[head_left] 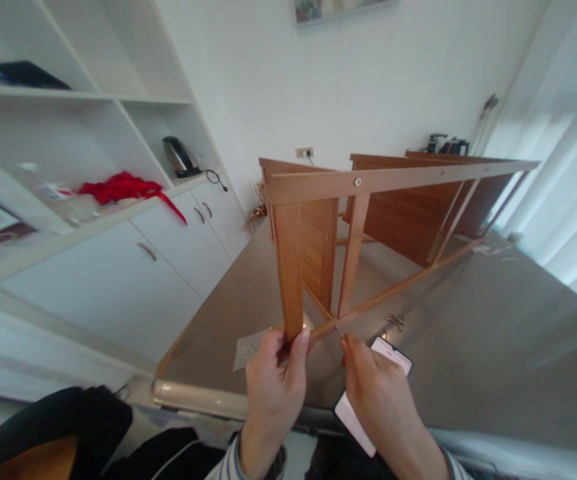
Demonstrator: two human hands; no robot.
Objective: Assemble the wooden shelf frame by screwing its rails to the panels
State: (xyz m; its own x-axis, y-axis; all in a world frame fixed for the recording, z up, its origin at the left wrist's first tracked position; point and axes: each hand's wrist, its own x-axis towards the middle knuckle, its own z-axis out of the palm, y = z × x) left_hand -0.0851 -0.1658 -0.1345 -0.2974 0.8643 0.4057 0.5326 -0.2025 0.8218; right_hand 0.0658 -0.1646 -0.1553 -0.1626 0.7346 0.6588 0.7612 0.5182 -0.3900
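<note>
A brown wooden shelf rack (313, 187) lies on its side on the table, its slatted panels standing between long rails. My left hand (277, 377) is closed round the near lower end of its end board (289, 267), thumb in front. Close by on the right, my right hand (375, 383) pinches a thin metal rod (339, 331), perhaps a hex key. The rod's tip meets the lower rail (385, 291) near the foot of a crossbar (353, 257); whether it sits in a hole I cannot tell. A round bolt head (357, 182) shows in the upper rail.
Partly under my right wrist lies a phone (392, 355), with small metal parts (395, 323) beyond it. A clear plastic bag (246, 351) is left of my left hand. White cabinets (93, 280) holding a kettle (181, 157) and red cloth (121, 189) stand left.
</note>
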